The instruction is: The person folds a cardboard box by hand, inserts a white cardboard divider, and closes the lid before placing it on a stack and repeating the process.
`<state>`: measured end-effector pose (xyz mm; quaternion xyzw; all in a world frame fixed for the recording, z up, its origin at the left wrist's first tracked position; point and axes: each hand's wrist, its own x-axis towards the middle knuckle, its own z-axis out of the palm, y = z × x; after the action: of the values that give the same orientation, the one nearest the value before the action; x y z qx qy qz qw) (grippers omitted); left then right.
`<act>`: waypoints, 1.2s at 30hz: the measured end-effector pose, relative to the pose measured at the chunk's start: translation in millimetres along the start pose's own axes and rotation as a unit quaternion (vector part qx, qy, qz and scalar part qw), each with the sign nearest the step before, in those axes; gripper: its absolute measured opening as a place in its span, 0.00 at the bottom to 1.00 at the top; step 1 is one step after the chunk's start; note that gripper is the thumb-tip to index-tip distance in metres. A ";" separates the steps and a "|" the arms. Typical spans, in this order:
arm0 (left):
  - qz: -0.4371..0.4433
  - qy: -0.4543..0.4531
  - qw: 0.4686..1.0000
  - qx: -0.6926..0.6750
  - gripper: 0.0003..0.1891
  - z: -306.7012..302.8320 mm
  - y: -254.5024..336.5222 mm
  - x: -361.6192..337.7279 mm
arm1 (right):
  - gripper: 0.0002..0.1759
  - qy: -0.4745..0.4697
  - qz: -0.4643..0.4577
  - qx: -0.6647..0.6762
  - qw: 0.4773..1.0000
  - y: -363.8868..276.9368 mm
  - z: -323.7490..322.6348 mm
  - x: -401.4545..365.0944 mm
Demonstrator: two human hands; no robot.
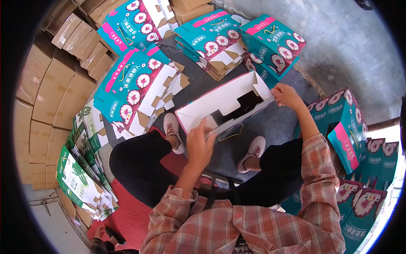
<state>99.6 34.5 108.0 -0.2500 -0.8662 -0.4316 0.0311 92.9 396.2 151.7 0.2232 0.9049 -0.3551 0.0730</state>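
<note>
Carton (224,101) spans both hands — left grip (198,146) pinches one end, right grip (286,95) the other.

Your left hand (198,146) is out in front of you between your knees, back of the hand up, the fingers curled forward and closed in a grip. Its forearm runs bare from a plaid cuff pushed up near the elbow. Your right hand (287,95) reaches farther out and to the right, the arm nearly straight and the sleeve rolled to mid-forearm, the wrist bent slightly inward and the fingertips pinched together, knuckles turned toward the left hand; the two hands are well apart.
</note>
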 end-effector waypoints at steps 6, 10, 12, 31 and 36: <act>0.013 0.077 0.997 -0.006 0.29 12.6 6.4 0.5 | 0.12 0.049 -0.310 -0.122 0.942 -2.7 2.7 -10.1; 0.089 0.041 0.993 0.060 0.31 12.9 -9.3 -5.3 | 0.18 -0.024 -0.302 -0.194 0.933 -18.0 -6.7 -29.2; 0.094 0.039 0.992 0.069 0.31 15.1 -7.5 -7.9 | 0.23 -0.030 -0.288 -0.229 0.929 -15.6 -6.4 -23.4; 0.109 -0.064 0.965 0.229 0.34 28.6 2.9 2.7 | 0.48 0.010 -0.395 -0.313 0.864 -34.8 42.6 -24.0; 0.109 -0.079 0.964 0.228 0.33 32.4 0.3 1.4 | 0.43 -0.038 -0.391 -0.304 0.868 -27.9 44.9 -15.7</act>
<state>103.8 59.9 88.3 -0.3622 -0.9089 -0.1957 0.0656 93.0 342.3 140.2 -0.1953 0.9779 -0.0703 0.0267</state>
